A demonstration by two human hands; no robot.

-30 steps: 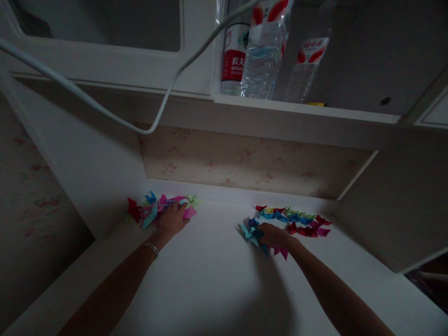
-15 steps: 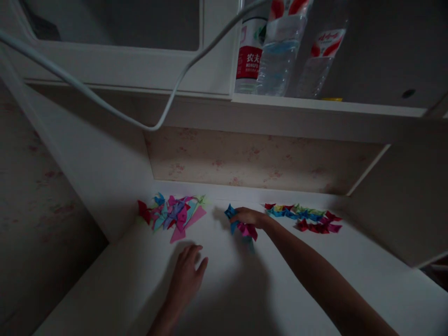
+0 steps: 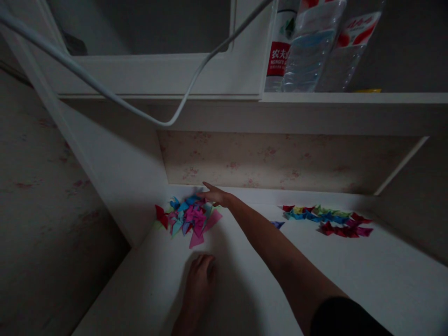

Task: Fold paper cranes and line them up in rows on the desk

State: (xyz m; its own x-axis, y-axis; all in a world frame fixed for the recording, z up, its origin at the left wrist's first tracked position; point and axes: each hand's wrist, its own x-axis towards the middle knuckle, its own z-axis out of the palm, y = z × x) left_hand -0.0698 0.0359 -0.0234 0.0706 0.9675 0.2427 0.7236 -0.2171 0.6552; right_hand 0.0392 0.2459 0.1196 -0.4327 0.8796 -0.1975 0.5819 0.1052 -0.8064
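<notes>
A pile of brightly coloured origami paper figures (image 3: 196, 217) lies at the back left of the white desktop, in pink, blue, teal, red and pale green. My right hand (image 3: 216, 193) is stretched across to the pile's rear right edge, its fingers spread and nothing seen held in them. Closer to me, my left hand (image 3: 200, 277) rests low in front of the pile, apart from it, with loosely curled fingers and no object visible. A single blue-violet paper figure (image 3: 277, 224) shows beyond my right forearm. At the back right, rows of origami figures (image 3: 327, 217) lie along the wall.
Overhead is a white cabinet (image 3: 157, 77) with a shelf holding a red-labelled bottle (image 3: 278, 58) and clear plastic bottles (image 3: 310, 58). A white cable (image 3: 140, 112) hangs in front of it. Side panels (image 3: 119, 163) and floral wallpaper (image 3: 252, 156) bound the desktop.
My right hand has carried blue and pink paper figures leftward from the middle and let them go on the left pile. My left hand has drawn back from that pile, its fingers now more curled.
</notes>
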